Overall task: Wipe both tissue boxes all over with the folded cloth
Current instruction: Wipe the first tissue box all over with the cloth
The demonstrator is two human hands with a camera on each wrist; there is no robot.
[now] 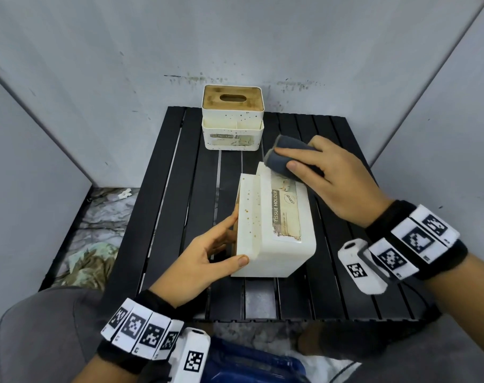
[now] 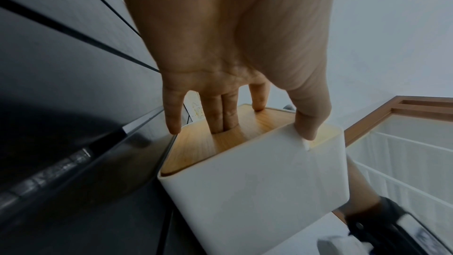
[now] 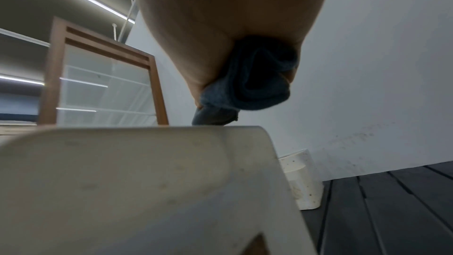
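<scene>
A white tissue box point(image 1: 279, 233) lies on its side in the middle of the black slatted table point(image 1: 351, 294), its label facing up. My left hand point(image 1: 207, 258) holds its near left corner, thumb on the white edge and fingers against the wooden lid point(image 2: 208, 148). My right hand point(image 1: 326, 178) grips a folded dark grey cloth point(image 1: 285, 156) at the far end of this box; in the right wrist view the cloth point(image 3: 250, 88) sits just above the box's top edge point(image 3: 147, 162). A second white tissue box point(image 1: 232, 117) with a wooden lid stands upright at the table's far edge.
Grey walls close in the table on the far, left and right sides. Crumpled cloth or paper point(image 1: 94, 261) lies on the floor to the left. A blue object point(image 1: 249, 363) sits below the table's near edge. A wood-framed shelf point(image 3: 102, 84) stands behind.
</scene>
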